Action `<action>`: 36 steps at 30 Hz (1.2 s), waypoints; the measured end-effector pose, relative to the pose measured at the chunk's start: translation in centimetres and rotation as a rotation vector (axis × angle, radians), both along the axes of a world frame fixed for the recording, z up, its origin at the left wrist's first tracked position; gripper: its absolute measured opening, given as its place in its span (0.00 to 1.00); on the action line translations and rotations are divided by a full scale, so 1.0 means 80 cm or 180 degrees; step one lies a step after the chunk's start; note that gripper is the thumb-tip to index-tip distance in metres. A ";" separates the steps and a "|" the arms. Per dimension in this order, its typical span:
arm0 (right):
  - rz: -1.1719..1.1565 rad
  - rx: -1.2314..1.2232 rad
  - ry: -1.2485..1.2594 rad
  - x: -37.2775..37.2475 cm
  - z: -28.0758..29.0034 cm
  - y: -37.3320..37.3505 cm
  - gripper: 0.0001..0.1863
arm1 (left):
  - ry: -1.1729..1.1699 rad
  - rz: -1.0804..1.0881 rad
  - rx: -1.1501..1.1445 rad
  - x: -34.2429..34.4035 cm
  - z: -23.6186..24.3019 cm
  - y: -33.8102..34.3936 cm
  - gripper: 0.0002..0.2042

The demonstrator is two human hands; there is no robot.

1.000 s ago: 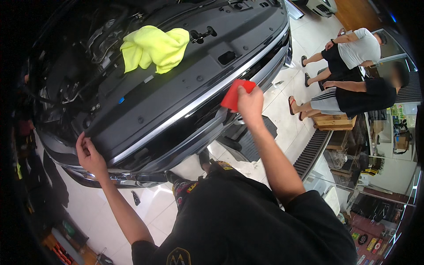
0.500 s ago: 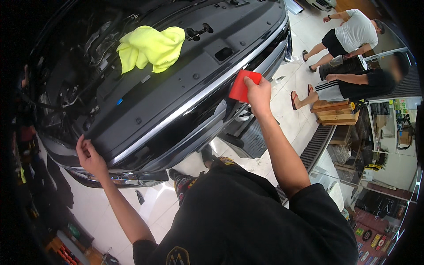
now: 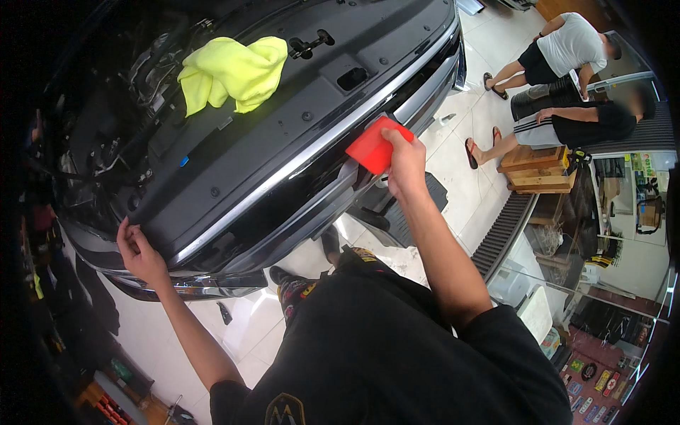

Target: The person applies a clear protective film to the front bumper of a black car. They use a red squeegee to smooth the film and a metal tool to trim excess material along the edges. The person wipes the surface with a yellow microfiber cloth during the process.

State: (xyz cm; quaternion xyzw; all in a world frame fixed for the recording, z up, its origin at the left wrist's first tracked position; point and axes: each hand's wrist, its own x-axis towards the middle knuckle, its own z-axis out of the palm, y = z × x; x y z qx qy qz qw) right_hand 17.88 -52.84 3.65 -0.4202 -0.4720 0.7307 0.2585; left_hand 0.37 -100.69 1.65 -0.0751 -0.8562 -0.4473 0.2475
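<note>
My right hand (image 3: pixel 408 161) grips a flat red squeegee (image 3: pixel 369 146), thumb on its upper face, over the dark grille of a car's front end. Whether the squeegee's edge touches the grille I cannot tell. My left hand (image 3: pixel 144 259) rests at the car's near left front corner, fingers stretched out and nothing held. Between my hands runs a bright chrome strip (image 3: pixel 275 185) along the front edge. Behind it lies the black plastic cover (image 3: pixel 273 145) of the open engine bay, with a crumpled yellow-green cloth (image 3: pixel 234 74) on top.
A dark ribbed mat or panel (image 3: pixel 386 221) lies on the tiled floor below the bumper. At the right, two people stand beside a black bin-like container (image 3: pixel 545 99) and a wooden crate (image 3: pixel 538 170). Glass-fronted shelving (image 3: pixel 623 234) is further right.
My right hand has brought the squeegee slightly left and nearer, tilting it. My left hand stays on the car's corner. The view has shifted a little, and the people at right moved their arms.
</note>
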 end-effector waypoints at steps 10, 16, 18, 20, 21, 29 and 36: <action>0.0636 0.0358 -0.0329 -0.013 -0.018 -0.030 0.11 | 0.0000 0.0072 -0.0089 0.003 0.004 0.006 0.14; 0.0959 0.0424 -0.0303 -0.001 -0.026 -0.200 0.07 | -0.0023 0.0031 0.0057 0.001 0.003 0.003 0.15; 0.1517 0.0643 -0.0379 0.006 -0.017 -0.239 0.08 | 0.0055 -0.0048 0.0047 -0.001 0.003 0.009 0.15; 0.1496 0.0589 -0.0350 0.011 -0.007 -0.241 0.08 | 0.0029 -0.0050 0.0048 0.002 0.004 0.012 0.16; 0.1336 0.0504 -0.0276 0.014 -0.015 -0.236 0.08 | -0.0008 0.0005 0.0044 0.003 0.007 0.010 0.16; 0.0679 0.0432 -0.0139 0.002 -0.015 -0.118 0.12 | -0.0124 -0.0124 0.0438 0.012 0.019 0.016 0.16; 0.0607 0.0226 -0.0242 -0.001 -0.027 -0.253 0.10 | -0.0715 -0.0454 0.0572 0.015 0.044 -0.002 0.15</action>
